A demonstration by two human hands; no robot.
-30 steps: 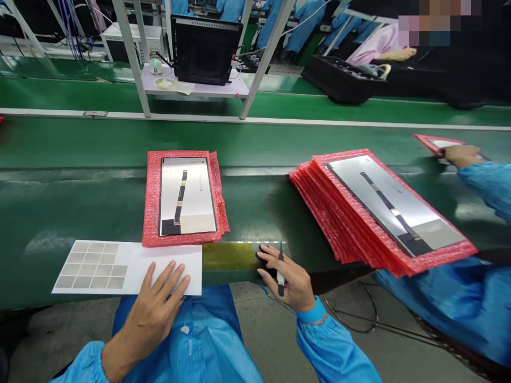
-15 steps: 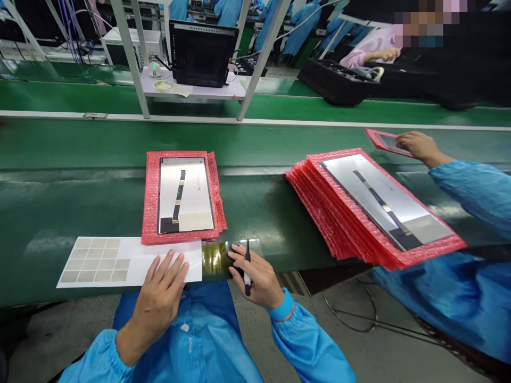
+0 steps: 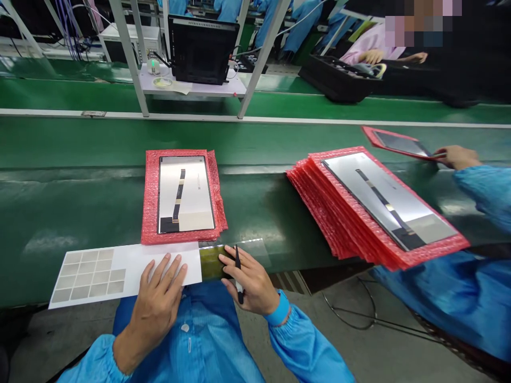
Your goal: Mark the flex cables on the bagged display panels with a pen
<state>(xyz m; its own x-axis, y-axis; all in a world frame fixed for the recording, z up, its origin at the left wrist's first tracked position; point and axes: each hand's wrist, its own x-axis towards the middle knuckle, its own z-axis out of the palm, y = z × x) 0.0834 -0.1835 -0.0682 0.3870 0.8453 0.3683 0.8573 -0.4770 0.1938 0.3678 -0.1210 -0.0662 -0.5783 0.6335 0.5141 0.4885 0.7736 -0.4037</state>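
My left hand [image 3: 159, 298] lies flat with fingers spread on a white sheet [image 3: 155, 261], which carries rows of pale grey square stickers [image 3: 88, 276] at its left end. My right hand [image 3: 251, 279] keeps a slim black-and-white pen-like tool [image 3: 238, 276] between its fingers. Its fingertips touch a dark yellowish film [image 3: 211, 263] at the sheet's right end. Clear plastic [image 3: 257, 247] extends past the film. Just beyond the sheet, a display panel [image 3: 195, 197] with a black flex cable [image 3: 179, 196] rests on red bubble wrap [image 3: 150, 197].
To the right stands a tall stack of red bubble-wrap bags [image 3: 319, 207] with another panel [image 3: 423, 213] on top. A co-worker's hand [image 3: 459, 157] holds a red-wrapped panel [image 3: 399, 143] behind it. A monitor [image 3: 203, 50] sits on a shelf between metal posts [image 3: 130, 58].
The white sheet has slid left and tilted, its left end lower, and the film has shifted slightly left with my right hand. The co-worker's hand has moved right along the wrapped panel.
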